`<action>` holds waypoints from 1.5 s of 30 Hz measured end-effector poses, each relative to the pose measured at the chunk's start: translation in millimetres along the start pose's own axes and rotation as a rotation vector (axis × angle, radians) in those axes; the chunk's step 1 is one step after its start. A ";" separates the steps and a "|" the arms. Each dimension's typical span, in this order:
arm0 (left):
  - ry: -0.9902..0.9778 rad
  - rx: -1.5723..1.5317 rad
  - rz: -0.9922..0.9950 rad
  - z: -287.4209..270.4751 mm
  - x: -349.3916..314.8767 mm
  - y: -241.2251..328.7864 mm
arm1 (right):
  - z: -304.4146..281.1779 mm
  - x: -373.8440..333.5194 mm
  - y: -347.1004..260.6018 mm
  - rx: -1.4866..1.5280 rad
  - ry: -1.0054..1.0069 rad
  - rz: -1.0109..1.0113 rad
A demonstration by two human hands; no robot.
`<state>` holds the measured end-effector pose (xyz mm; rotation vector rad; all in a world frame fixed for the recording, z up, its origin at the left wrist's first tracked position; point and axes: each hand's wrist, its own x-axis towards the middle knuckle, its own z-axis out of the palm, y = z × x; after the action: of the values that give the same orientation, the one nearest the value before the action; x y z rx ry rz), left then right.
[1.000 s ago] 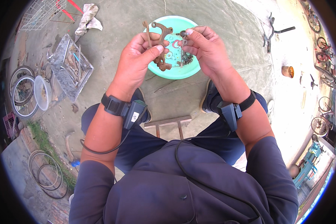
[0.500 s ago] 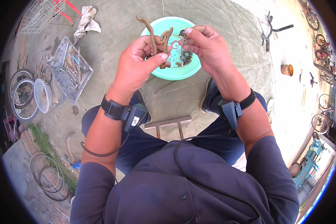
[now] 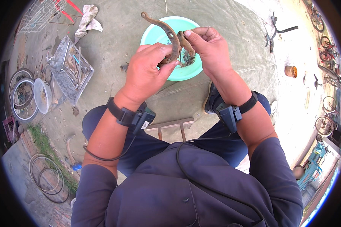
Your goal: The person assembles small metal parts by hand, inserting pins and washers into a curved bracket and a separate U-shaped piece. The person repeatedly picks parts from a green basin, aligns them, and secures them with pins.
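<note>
My left hand (image 3: 147, 66) is closed round a rusty curved metal bracket (image 3: 169, 33) with holes along it; its long arm sticks up and to the left. A shorter rusty arm (image 3: 186, 45) stands beside it, joined near the thumb as far as I can see. At the upper end of this short arm, my right hand (image 3: 210, 47) pinches a small dark ring-shaped part (image 3: 184, 33), mostly covered by the fingertips. Below both hands sits a light green basin (image 3: 149, 38). Small dark metal pieces (image 3: 188, 58) are heaped inside it.
A grey metal tray (image 3: 88, 72) of tools and a cloth (image 3: 88, 19) lie on the left, near wheels (image 3: 15, 100) and a white bowl (image 3: 43, 96). Handlebars (image 3: 272, 32) and a rusty can (image 3: 290, 72) are on the right. A small wooden stool (image 3: 170, 124) stands between my legs.
My left hand has moved slightly right and turned the bracket so its holed face shows. The bracket's short arm now meets my right fingertips, which were apart from it holding small dark rings.
</note>
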<state>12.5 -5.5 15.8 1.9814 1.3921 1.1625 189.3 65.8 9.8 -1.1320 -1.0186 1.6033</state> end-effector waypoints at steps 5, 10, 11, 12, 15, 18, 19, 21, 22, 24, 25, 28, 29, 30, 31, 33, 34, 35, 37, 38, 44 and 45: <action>0.010 0.058 0.064 0.5 0.5 -1.5 | 0.2 -0.8 1.0 -0.078 0.027 -0.001; 0.004 0.075 0.077 1.9 0.6 -1.3 | -0.3 -0.2 3.0 -0.186 0.058 -0.053; 0.003 0.078 0.077 2.2 0.5 -1.3 | -0.3 0.0 3.3 -0.181 0.061 -0.056; 0.007 0.081 0.080 2.2 0.5 -1.3 | -0.3 0.2 3.5 -0.176 0.065 -0.058; 0.008 0.084 0.080 2.3 0.6 -1.2 | -0.3 0.9 4.0 -0.172 0.073 -0.057; 0.007 0.087 0.086 3.0 0.5 -1.2 | -0.9 0.8 4.6 -0.186 0.073 -0.060; 0.008 0.089 0.091 3.2 0.7 -1.3 | -1.0 0.8 4.8 -0.191 0.067 -0.072; 0.015 0.092 0.103 3.4 1.1 -1.7 | -1.0 1.5 5.5 -0.181 0.072 -0.056; 0.022 0.093 0.111 3.4 1.5 -1.8 | -0.8 1.8 5.8 -0.176 0.072 -0.053; 0.019 0.089 0.105 2.6 1.8 -1.1 | -0.7 1.8 6.4 -0.170 0.068 -0.057; 0.009 0.085 0.091 1.7 1.6 -0.3 | -0.8 1.9 6.5 -0.167 0.066 -0.059; 0.016 -0.152 -0.166 -1.0 -2.4 5.0 | -1.5 3.0 5.2 -0.115 0.062 -0.067; 0.024 -0.266 -0.275 -1.6 -3.5 6.1 | -2.6 3.3 4.0 -0.119 0.060 -0.042; 0.041 -0.447 -0.371 -2.7 -2.8 5.0 | -4.1 3.7 2.5 -0.124 0.057 -0.017; 0.059 -0.626 -0.454 -4.9 -1.7 2.7 | -5.4 4.0 1.2 -0.126 0.050 0.000; 0.103 -0.881 -0.529 -8.8 1.0 -4.1 | -6.9 6.0 -1.2 -0.101 0.041 0.003; 0.128 -0.958 -0.522 -10.3 2.6 -8.2 | -7.4 6.6 -2.0 -0.087 0.034 0.001; 0.157 -1.025 -0.533 -12.1 2.8 -11.7 | -7.7 6.7 -2.7 -0.081 0.040 0.006; 0.130 -1.186 -0.558 -15.8 1.2 -16.9 | -8.1 7.5 -3.8 -0.068 0.047 0.010; 0.121 -1.242 -0.572 -17.3 0.8 -19.0 | -8.0 7.9 -4.2 -0.065 0.047 0.013; 0.093 -1.356 -0.632 -20.0 -0.7 -21.8 | -7.0 8.4 -6.1 -0.030 0.052 0.006; 0.098 -1.350 -0.656 -19.8 -0.2 -21.6 | -7.0 8.5 -6.6 -0.033 0.052 0.010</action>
<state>-15.7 0.7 10.3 0.4824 0.7423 1.2922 195.9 76.5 12.4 -1.1970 -1.0101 1.5618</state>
